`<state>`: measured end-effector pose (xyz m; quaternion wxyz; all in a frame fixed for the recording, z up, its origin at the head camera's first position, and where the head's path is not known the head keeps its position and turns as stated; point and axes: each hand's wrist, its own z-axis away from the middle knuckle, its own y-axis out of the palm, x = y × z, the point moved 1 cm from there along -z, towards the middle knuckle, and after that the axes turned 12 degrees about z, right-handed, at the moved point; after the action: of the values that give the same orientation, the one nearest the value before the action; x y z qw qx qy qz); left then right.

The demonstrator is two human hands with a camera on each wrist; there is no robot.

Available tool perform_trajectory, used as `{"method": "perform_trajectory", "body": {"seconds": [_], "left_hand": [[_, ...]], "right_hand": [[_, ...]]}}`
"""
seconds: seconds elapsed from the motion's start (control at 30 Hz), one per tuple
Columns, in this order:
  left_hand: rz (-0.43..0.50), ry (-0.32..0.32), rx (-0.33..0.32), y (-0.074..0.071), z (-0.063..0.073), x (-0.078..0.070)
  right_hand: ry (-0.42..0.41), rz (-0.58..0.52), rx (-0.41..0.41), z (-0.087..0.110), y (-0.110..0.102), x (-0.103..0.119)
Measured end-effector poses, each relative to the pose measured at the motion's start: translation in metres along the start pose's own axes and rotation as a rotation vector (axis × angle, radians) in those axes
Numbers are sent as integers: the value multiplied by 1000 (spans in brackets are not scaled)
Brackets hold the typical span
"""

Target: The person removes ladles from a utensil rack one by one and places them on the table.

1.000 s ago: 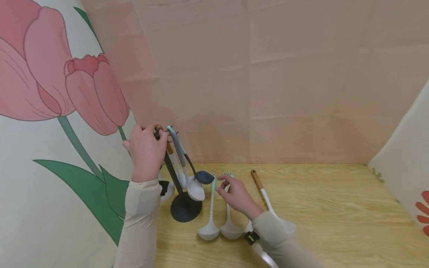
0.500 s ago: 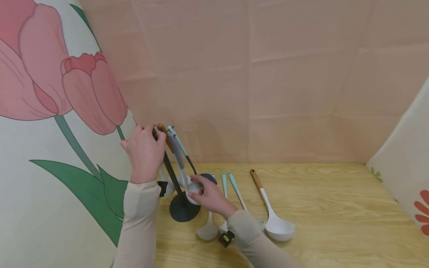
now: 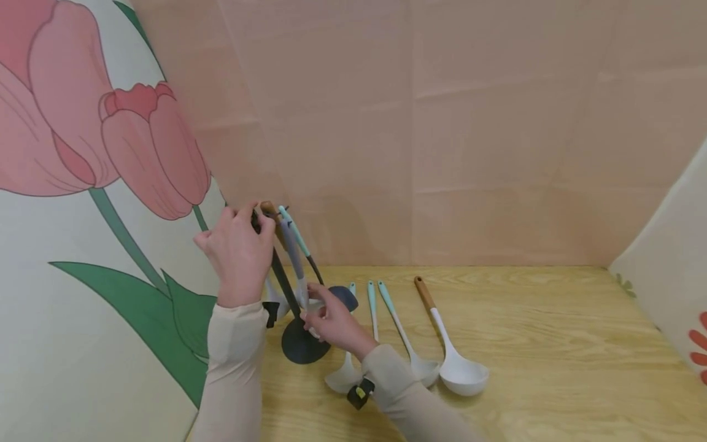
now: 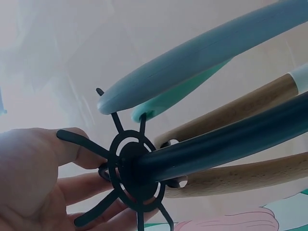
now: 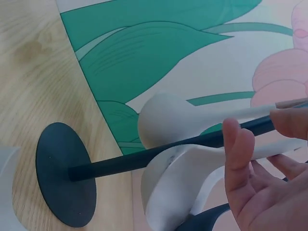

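Observation:
My left hand (image 3: 240,258) grips the top of a black ladle rack, whose round base (image 3: 298,347) stands on the table. In the left wrist view, its fingers lie behind the hook ring (image 4: 126,163). My right hand (image 3: 338,319) is at the white neck of a hanging ladle with a grey-blue handle (image 3: 293,252). The right wrist view has the fingers curled about that neck, just above the white bowl (image 5: 166,187). Also hanging from the rack are a dark ladle (image 3: 343,298) with a mint handle and ladles with wooden handles (image 4: 236,108).
Several ladles lie on the wooden table (image 3: 552,344) right of the rack: mint-handled ones (image 3: 389,298) and one wooden-handled white ladle (image 3: 464,376). A tulip-printed cloth (image 3: 149,344) rises close on the left, and a pinkish-brown backdrop (image 3: 469,153) stands behind.
My right hand has moved left from above the lying ladles to the hanging grey-blue-handled ladle, and its fingers have drawn in round the neck. My left hand stays on the rack's top.

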<state>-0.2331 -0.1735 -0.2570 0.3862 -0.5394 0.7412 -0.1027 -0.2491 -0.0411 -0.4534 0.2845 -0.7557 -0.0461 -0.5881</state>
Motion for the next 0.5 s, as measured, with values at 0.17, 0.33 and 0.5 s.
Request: {"method": "perform_trajectory", "body": {"seconds": [0.17,0.33,0.5], "left_hand": [[1,-4,-13,0,1,0],[1,-4,-11,0,2,0],[1,2,-13,0,2,0]], "right_hand": [[-15,-4,-35,4,0,2],[-27,63,-56,6,-1,1],[-41,88,-62,10,-3,0]]}}
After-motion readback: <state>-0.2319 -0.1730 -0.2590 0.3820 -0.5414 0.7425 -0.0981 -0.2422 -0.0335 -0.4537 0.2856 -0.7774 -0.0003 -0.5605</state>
